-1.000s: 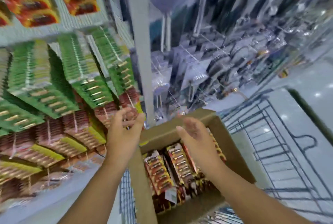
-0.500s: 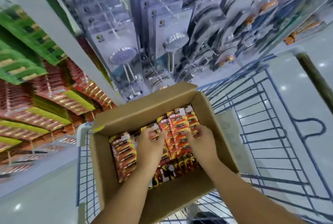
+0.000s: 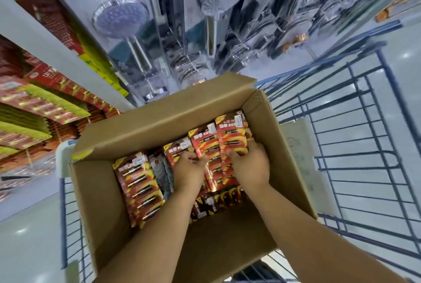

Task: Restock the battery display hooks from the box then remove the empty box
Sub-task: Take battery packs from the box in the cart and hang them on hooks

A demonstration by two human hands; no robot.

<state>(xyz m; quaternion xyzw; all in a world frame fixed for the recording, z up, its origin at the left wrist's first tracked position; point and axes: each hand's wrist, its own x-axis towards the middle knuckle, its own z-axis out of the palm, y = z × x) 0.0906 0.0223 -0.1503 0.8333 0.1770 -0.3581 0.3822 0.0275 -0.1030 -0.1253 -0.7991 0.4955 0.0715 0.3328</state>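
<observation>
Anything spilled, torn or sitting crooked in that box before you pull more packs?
Nothing spilled or damaged. The red battery packs lie in loose, uneven rows inside the brown cardboard box, some overlapping, which looks normal. Left hand and right hand are both on the packs.

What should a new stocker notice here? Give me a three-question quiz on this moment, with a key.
1. True or false: the brown cardboard box is empty.
2. Where do the left hand and right hand rest? A) on the blue wire cart B) on the red battery blister packs inside the box C) on the chrome shower heads
3. Fill in: the box sits in the ____.

Key: 1 false; 2 B; 3 cart.
</observation>
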